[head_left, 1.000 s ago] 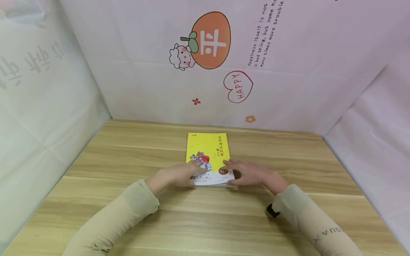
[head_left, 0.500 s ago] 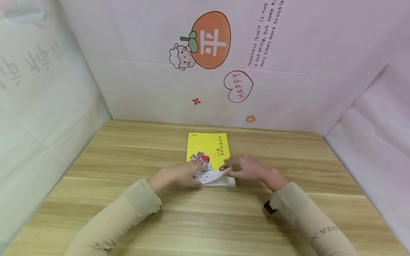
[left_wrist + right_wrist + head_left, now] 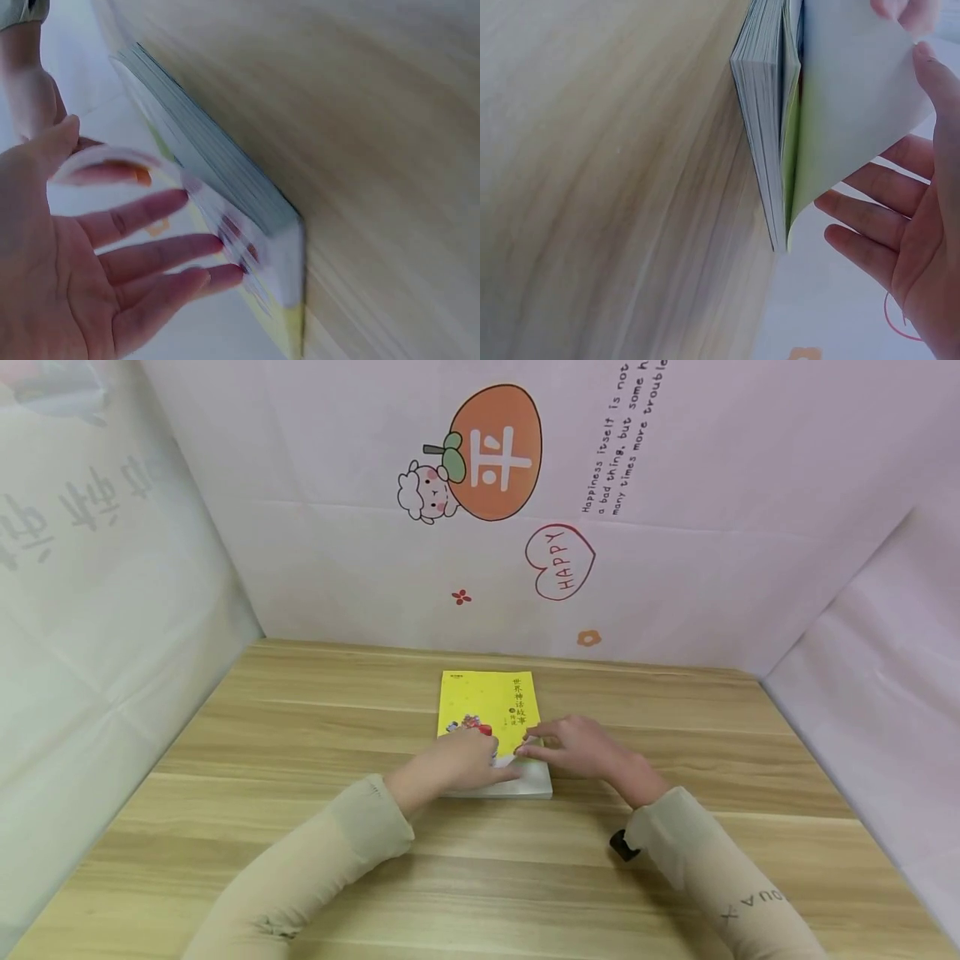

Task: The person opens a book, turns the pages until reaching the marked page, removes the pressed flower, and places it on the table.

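A paperback book (image 3: 483, 697) with a yellow front cover, dark title characters and a small picture lies on the table. Its near right corner of the cover is lifted and bends back, baring white page beneath. My right hand (image 3: 588, 748) pinches that corner between thumb and fingers; the right wrist view shows the pale inside of the cover (image 3: 862, 90) standing away from the page block (image 3: 761, 97). My left hand (image 3: 459, 760) reaches over the near left part of the book. In the left wrist view its fingers (image 3: 161, 255) are spread, fingertips right at the cover.
The wood-grain table (image 3: 480, 877) stretches around the book on all sides. White printed cloth (image 3: 337, 568) hangs behind, with more cloth at left and right. A black band (image 3: 624, 845) is on the right wrist.
The cover's near right corner has been lifted by the right hand and curled up towards the back. My left hand has moved right across the near part of the book.
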